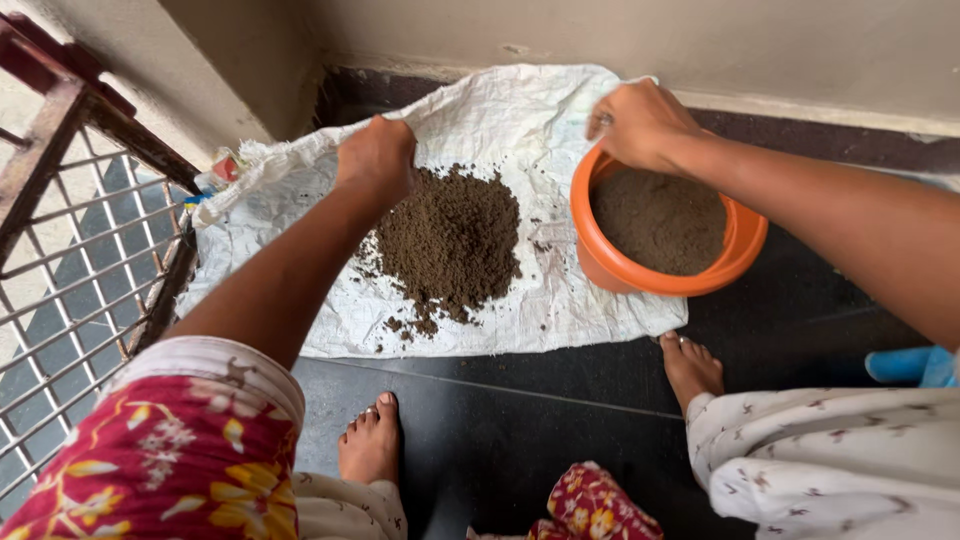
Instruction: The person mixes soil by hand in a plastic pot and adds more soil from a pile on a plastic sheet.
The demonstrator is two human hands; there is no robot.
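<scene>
A heap of dark brown soil (452, 243) lies on a white woven sack (540, 110) spread on the floor. My left hand (377, 158) is closed, knuckles up, at the heap's upper left edge; what it holds is hidden. My right hand (640, 122) grips the far rim of an orange plastic pot (618, 270), which stands on the sack's right side and is filled with the same soil.
A rusty metal grille railing (80, 230) runs along the left. A beige wall (700, 40) closes the back. My bare feet (370, 440) stand on the dark tile floor (500, 420) near the sack's front edge. A blue object (915, 366) lies at the right edge.
</scene>
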